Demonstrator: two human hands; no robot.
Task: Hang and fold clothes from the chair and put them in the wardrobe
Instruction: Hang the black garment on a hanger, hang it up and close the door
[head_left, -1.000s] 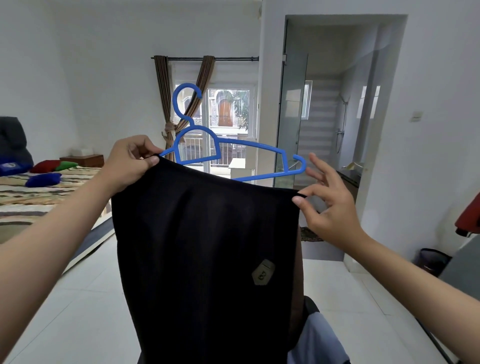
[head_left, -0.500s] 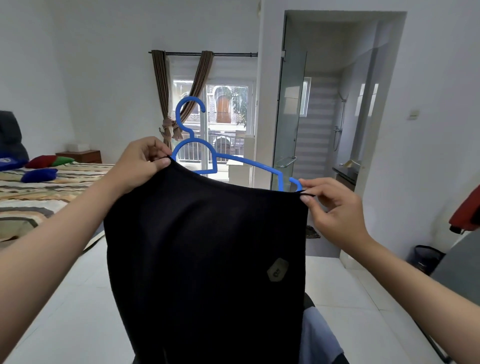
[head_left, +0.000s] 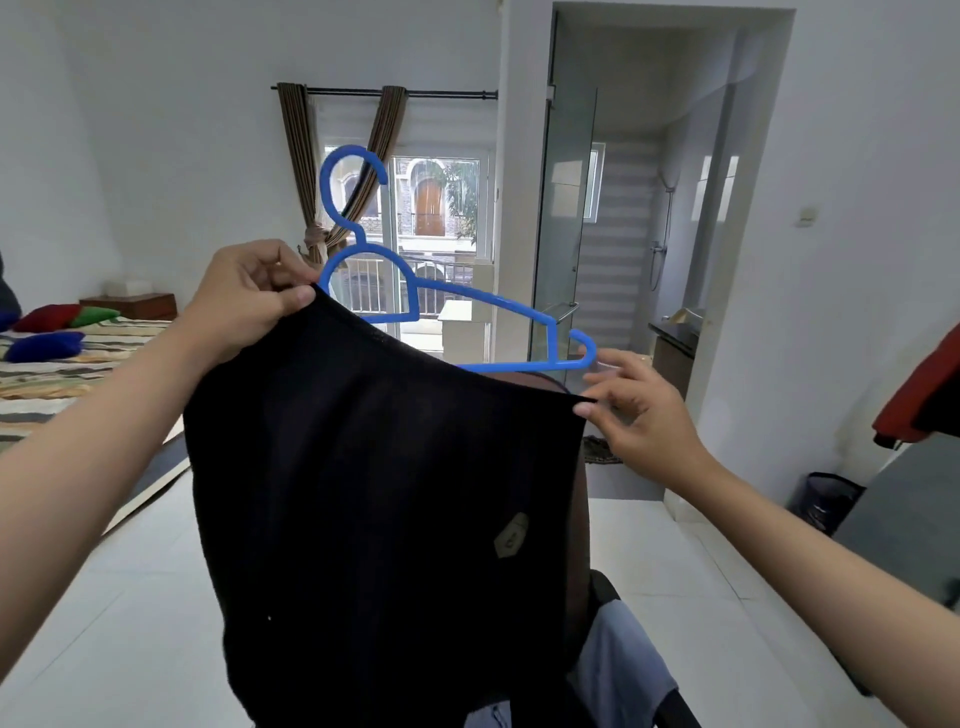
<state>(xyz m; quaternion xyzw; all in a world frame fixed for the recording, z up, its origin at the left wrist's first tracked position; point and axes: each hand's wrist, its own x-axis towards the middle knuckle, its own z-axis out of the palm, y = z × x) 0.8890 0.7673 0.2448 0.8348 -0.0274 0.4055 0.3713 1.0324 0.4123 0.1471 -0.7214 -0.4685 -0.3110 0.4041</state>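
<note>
one blue hanger (head_left: 415, 291), one black garment (head_left: 384, 493). left hand (head_left: 249, 296) pinches garment's upper corner with curled fingers; right hand (head_left: 644, 421), fingers half spread, pinches the other corner.

A home bedroom with a bathroom opening off it. A bed (head_left: 57, 374) with a striped cover and red, green and blue cushions (head_left: 47, 345) lies at the left, a wooden nightstand (head_left: 130, 305) beyond it. Brown curtains (head_left: 298, 171) (tied back) frame a glazed balcony door (head_left: 436, 249). Through a glass door (head_left: 563, 218) at the right a shower (head_left: 667, 228) shows. The floor (head_left: 130, 597) is white tile.
</note>
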